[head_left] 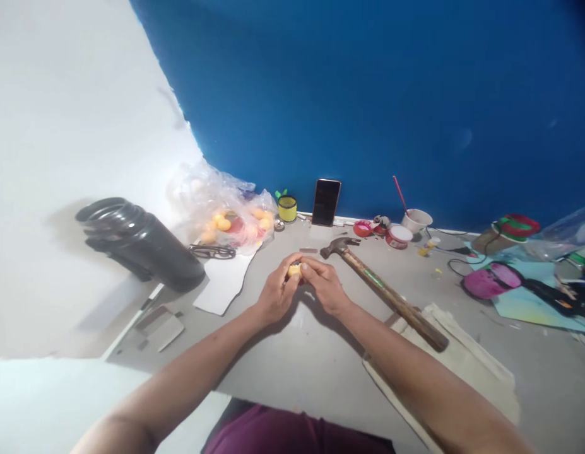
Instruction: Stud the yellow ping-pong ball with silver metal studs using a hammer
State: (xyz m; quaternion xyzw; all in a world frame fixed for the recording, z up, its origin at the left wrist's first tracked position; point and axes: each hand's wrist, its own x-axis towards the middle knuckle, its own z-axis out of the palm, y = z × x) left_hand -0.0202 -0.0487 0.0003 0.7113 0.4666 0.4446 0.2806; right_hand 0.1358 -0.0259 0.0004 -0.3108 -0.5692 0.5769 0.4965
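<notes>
Both hands meet over the middle of the table around a small yellow object with a dark spot along its upper edge; fingers cover much of it, so its kind is unclear. My left hand grips it from the left, thumb and fingers closed. From the other side, my right hand pinches it, its thumb pressed near the top. A claw hammer with a worn wooden handle lies just right of my right hand, its head pointing away from me.
On the left stand a dark bottle and a clear plastic bag with yellow balls. A phone leans against the blue wall. Rightward are a white cup, a folded cloth and a pink container.
</notes>
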